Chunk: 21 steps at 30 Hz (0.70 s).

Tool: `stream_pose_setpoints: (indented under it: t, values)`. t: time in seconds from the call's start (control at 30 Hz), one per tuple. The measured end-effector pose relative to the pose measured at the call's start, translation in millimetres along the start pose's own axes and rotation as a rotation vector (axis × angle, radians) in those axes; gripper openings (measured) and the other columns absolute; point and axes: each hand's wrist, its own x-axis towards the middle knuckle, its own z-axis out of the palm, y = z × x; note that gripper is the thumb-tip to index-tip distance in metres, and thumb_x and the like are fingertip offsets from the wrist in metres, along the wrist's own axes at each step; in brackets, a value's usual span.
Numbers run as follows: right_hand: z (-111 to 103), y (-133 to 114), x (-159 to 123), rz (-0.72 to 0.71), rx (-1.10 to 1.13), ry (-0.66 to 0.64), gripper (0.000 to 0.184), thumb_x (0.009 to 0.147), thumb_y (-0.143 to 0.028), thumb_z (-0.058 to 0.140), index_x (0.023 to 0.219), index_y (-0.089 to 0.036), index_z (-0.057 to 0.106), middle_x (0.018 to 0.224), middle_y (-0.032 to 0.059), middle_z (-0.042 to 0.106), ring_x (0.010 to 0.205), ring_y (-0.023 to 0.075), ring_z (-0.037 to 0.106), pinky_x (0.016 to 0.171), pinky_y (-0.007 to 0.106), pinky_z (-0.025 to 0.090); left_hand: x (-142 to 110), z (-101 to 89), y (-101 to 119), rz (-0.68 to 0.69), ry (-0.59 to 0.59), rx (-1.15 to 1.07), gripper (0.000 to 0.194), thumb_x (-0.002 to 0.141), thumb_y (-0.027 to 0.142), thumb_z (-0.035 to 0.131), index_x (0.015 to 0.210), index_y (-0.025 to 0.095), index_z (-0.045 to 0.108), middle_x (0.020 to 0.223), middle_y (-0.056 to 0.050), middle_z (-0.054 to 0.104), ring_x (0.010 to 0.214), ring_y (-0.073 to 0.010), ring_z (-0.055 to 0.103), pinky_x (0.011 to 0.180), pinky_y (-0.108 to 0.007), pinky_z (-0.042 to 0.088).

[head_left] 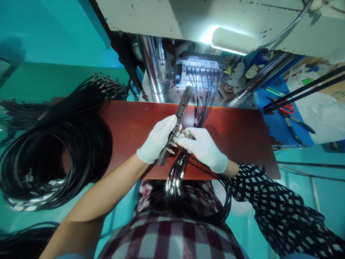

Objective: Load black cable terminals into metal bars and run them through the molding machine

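My left hand, in a white glove, is closed round a long dark slotted bar that slants up toward the machine. My right hand, also gloved, pinches a small metal cable end against the bar's lower part. A bunch of thin black cables with metal tips hangs from my hands toward my lap. Both hands are above a reddish-brown work board.
A large coil of black cables lies on the left. Behind the board stands a machine with steel columns, a lit fixture holding several black cables and a lamp. Red-handled scissors and pliers lie on a blue surface at the right.
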Motion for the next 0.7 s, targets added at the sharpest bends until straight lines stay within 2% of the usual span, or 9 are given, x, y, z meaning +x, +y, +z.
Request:
stream_pose_setpoints:
  t: [0.1,0.17,0.33,0.4,0.43,0.53,0.6,0.7]
  values:
    - [0,0,0,0.001,0.009,-0.006,0.03,0.081,-0.035,0.062,0.06,-0.018,0.048,0.056,-0.0048,0.049,0.058,0.0104,0.043,0.057,0.025,0.032,0,1.0,2,-0.021,-0.029,0.006,0.047,0.097,0.058,0.045,0.078,0.017,0.056,0.065,0.001,0.049,0.053,-0.0094,0.04,0.052,-0.025,0.037]
    - [1,2,1,-0.01,-0.007,-0.011,0.027,0.081,-0.033,0.061,0.061,-0.018,0.049,0.057,-0.0045,0.05,0.059,0.0107,0.044,0.058,0.026,0.033,-2,2.7,2,0.036,-0.027,0.079,0.045,0.098,0.056,0.045,0.076,0.017,0.053,0.067,0.001,0.049,0.057,-0.0104,0.041,0.055,-0.026,0.038]
    - [2,11,4,-0.034,-0.171,0.005,0.02,0.081,-0.026,0.06,0.066,-0.018,0.049,0.063,-0.0029,0.054,0.063,0.0118,0.047,0.059,0.026,0.034,-8,8.1,1,0.266,0.146,0.565,0.038,0.099,0.048,0.047,0.074,0.02,0.043,0.07,0.001,0.044,0.065,-0.0137,0.042,0.065,-0.029,0.036]
    - [-4,13,5,-0.045,-0.202,-0.054,0.018,0.084,-0.027,0.06,0.07,-0.018,0.053,0.068,-0.0014,0.058,0.066,0.0129,0.05,0.061,0.026,0.037,-9,8.0,1,0.3,0.165,0.669,0.035,0.098,0.046,0.048,0.075,0.02,0.045,0.07,0.001,0.046,0.067,-0.0143,0.043,0.067,-0.029,0.035]
    - [-9,12,5,-0.055,-0.209,-0.109,0.017,0.085,-0.029,0.06,0.073,-0.017,0.056,0.071,-0.0005,0.061,0.068,0.0135,0.052,0.063,0.027,0.039,-8,7.3,2,0.284,0.141,0.635,0.035,0.099,0.046,0.048,0.075,0.02,0.046,0.071,0.001,0.047,0.067,-0.0142,0.043,0.066,-0.029,0.036]
    - [-27,8,4,-0.121,-0.211,-0.278,0.013,0.088,-0.028,0.059,0.087,-0.016,0.062,0.086,0.0022,0.066,0.078,0.016,0.057,0.074,0.03,0.045,-5,3.6,5,0.149,0.011,0.351,0.039,0.1,0.049,0.043,0.077,0.018,0.05,0.069,0.001,0.048,0.062,-0.0126,0.043,0.06,-0.027,0.037]
    - [-37,6,3,-0.171,-0.189,-0.332,0.012,0.088,-0.023,0.055,0.093,-0.016,0.063,0.093,0.0031,0.067,0.085,0.017,0.059,0.083,0.032,0.047,-4,0.9,7,0.084,-0.045,0.226,0.041,0.1,0.05,0.042,0.079,0.018,0.053,0.067,0.001,0.049,0.057,-0.0115,0.042,0.055,-0.027,0.036]
    - [-42,6,2,-0.181,-0.108,-0.353,0.017,0.087,-0.016,0.053,0.099,-0.017,0.065,0.1,0.0032,0.069,0.094,0.0175,0.062,0.092,0.032,0.047,-2,-1.3,9,0.106,-0.085,0.194,0.04,0.1,0.048,0.043,0.077,0.017,0.054,0.065,0.002,0.049,0.056,-0.0111,0.041,0.054,-0.027,0.036]
